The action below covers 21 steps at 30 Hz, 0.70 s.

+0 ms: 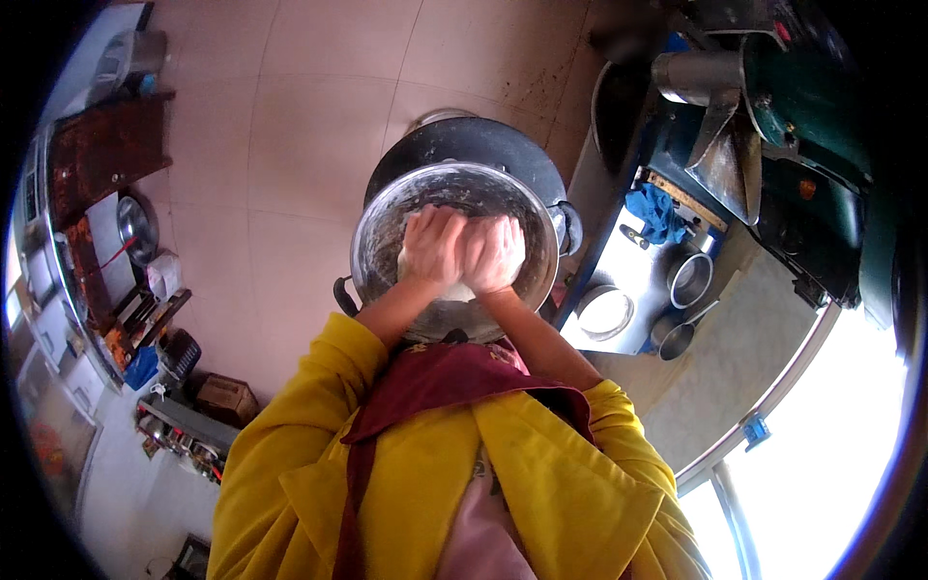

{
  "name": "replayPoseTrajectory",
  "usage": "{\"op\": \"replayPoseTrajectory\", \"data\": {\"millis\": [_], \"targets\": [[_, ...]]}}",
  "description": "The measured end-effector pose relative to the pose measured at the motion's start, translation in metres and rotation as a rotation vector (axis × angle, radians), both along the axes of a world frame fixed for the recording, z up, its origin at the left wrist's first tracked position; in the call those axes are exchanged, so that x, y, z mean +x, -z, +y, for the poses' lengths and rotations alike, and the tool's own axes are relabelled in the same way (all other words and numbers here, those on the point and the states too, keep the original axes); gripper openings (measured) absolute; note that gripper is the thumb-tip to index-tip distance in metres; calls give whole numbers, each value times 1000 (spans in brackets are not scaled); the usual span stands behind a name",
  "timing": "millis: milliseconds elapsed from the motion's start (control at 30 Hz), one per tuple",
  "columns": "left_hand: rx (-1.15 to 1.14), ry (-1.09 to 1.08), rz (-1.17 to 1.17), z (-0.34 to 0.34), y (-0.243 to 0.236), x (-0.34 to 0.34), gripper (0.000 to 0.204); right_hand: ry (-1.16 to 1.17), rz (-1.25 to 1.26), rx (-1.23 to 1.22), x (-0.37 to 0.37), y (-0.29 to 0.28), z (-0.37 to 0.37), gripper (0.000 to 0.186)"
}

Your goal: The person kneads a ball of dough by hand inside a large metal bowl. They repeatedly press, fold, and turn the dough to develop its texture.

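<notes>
A wide steel bowl, smeared with white inside, rests over a black two-handled pot in front of me. Inside it lies a pale mass that looks like dough, mostly hidden beneath my hands. My left hand presses on its left part with bent fingers. Right beside it, my right hand bears down on the same mass, its fingers curled and pointing away from me. Both arms reach in over the bowl's near rim, close to my dark red apron.
To the right, a low table holds a white-filled round pan, a steel pot, a long-handled saucepan and a blue cloth. Beyond stands a green machine with a metal chute. A dark red cabinet stands left on the tiled floor.
</notes>
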<state>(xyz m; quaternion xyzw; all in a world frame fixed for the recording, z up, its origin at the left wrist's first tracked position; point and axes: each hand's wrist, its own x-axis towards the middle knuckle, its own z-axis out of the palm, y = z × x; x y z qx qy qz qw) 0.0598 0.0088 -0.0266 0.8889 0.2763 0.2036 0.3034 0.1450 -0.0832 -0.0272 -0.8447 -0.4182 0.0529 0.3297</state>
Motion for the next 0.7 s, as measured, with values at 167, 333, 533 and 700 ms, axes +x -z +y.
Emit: {"op": "replayPoseTrajectory", "data": {"millis": [167, 333, 533, 700], "targets": [[-100, -17, 129, 18, 10, 23, 17, 138, 125, -92, 20, -2, 29, 16], [-36, -131, 150, 24, 22, 34, 18, 219, 94, -182, 27, 8, 37, 20], [15, -211, 132, 27, 25, 42, 22, 280, 218, -317, 32, -16, 55, 33], [-300, -68, 220, 13, -32, 3, 25, 61, 420, -556, 20, -64, 17, 37]]}}
